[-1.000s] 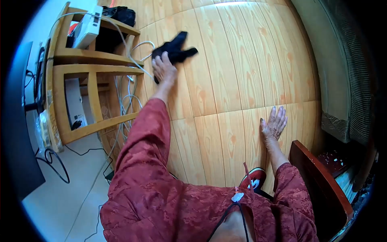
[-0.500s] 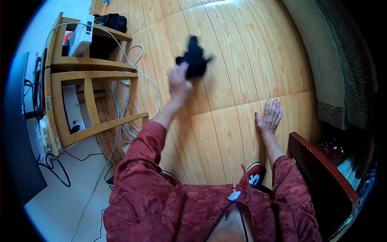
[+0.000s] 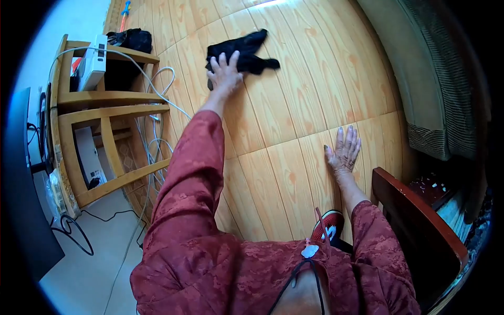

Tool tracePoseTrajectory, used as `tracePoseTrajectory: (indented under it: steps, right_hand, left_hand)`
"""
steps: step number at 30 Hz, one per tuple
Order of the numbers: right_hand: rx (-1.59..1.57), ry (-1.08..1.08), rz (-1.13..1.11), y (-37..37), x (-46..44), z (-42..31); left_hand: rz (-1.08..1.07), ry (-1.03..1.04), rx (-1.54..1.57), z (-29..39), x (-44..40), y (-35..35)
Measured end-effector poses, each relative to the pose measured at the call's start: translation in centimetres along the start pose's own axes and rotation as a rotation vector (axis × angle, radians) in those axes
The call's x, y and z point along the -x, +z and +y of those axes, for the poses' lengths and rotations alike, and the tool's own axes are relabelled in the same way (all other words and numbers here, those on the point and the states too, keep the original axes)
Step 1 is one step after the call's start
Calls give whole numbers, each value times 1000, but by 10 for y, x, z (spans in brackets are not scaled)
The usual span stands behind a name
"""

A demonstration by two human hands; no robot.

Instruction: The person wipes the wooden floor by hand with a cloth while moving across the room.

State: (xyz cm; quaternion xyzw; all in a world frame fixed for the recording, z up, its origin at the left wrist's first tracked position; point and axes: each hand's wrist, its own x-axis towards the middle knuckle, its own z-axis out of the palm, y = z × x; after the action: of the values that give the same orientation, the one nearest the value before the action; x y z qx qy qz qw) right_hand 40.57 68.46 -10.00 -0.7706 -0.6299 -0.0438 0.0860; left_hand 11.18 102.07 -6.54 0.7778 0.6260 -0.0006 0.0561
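Observation:
A crumpled black cloth (image 3: 244,52), with two leg-like ends pointing right, lies on the wood-patterned floor (image 3: 294,105). My left hand (image 3: 226,76) reaches forward to its near left edge. The fingers are spread over the fabric, pressing on it rather than gripping it. Flat on the floor to the right, fingers stretched out, rests my right hand (image 3: 345,149); nothing is in it.
On the left, a wooden stool-like frame (image 3: 113,115) lies on its side, holding a white box (image 3: 93,63). Pale cables (image 3: 152,142) coil beside it. At right are a sofa (image 3: 425,94) and a dark red wooden panel (image 3: 415,215). A black bag (image 3: 131,40) sits at the back left.
My left hand has moved forward and slightly left, and its fingers have spread. The black cloth, bunched and blurred before, now lies flatter and farther away. My right hand stays on the floor.

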Motion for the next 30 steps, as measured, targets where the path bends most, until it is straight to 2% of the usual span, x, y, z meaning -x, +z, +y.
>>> tracePoseTrajectory:
  steps: [2, 4, 5, 10, 12, 14, 16, 19, 20, 25, 28, 30]
  right_hand:
    - [7, 16, -5, 3, 1, 2]
    - [-10, 29, -5, 4, 1, 3]
    - [-20, 28, 8, 5, 1, 3]
    - [-21, 23, 25, 3, 1, 0]
    - [-20, 19, 28, 1, 0, -1]
    - [-26, 16, 24, -1, -1, -2]
    - [-28, 20, 12, -3, -1, -2]
    - [-24, 27, -15, -7, -2, -3]
    - [-29, 30, -19, -8, 0, -4]
    - [-57, 32, -35, -10, -4, -4]
    - [-66, 42, -47, -10, -3, -4]
    - [-84, 33, -33, -11, -4, -3]
  left_hand:
    - [-34, -73, 134, 4, -20, -20]
    - [98, -68, 384, 2, -31, -36]
    - [209, -173, 534, 10, -22, -33]
    - [536, 51, 702, 66, 59, -43]
    - [563, 195, 693, 91, 100, -20]
    - [378, 402, 702, 120, 142, 1]
    - [178, 527, 311, 150, 176, 8]
    - [255, 734, 134, 160, 145, 16]
    - [162, 732, 115, 162, 128, 10]
    - [186, 513, 114, 152, 17, 12]
    - [241, 331, 88, 133, -20, 0]
    - [154, 342, 286, 106, -56, 11]
